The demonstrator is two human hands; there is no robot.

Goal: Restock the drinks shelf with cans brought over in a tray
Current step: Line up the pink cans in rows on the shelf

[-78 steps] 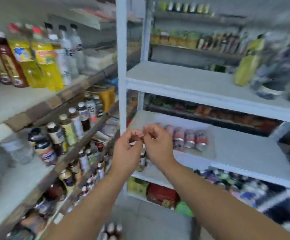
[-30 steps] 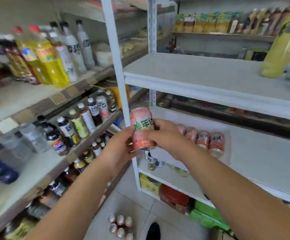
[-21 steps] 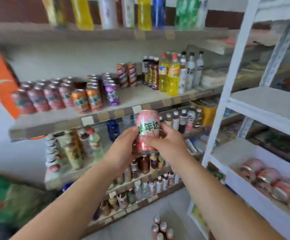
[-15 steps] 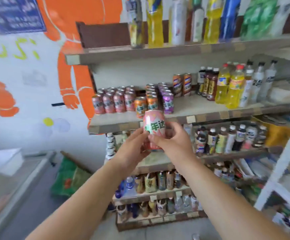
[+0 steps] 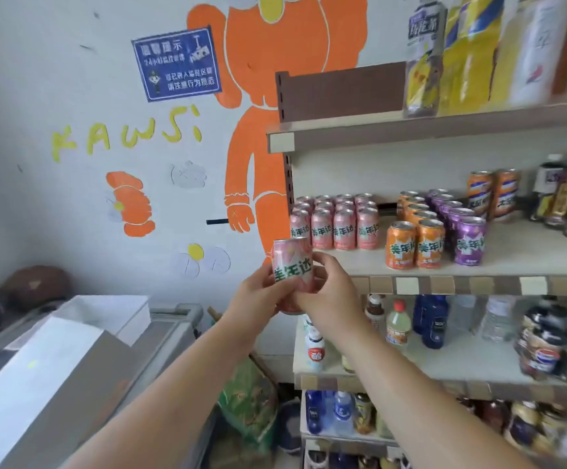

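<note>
Both hands held one pink can (image 5: 290,265) upright in the air at the left front corner of the drinks shelf (image 5: 519,257), fingers of the left hand (image 5: 258,296) curled round its left side and those of the right hand (image 5: 331,292) round its right. Matching pink cans (image 5: 334,226) stood in rows on the shelf just behind, orange cans (image 5: 414,243) and purple cans (image 5: 468,238) further right

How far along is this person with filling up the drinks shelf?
Done: a block of pink cans stands on the shelf, beside orange cans. In hand: the left hand and right hand grip one more pink can in front of the shelf's left end. Left: setting it down; the tray is out of view, so remaining cans cannot be counted.
</note>
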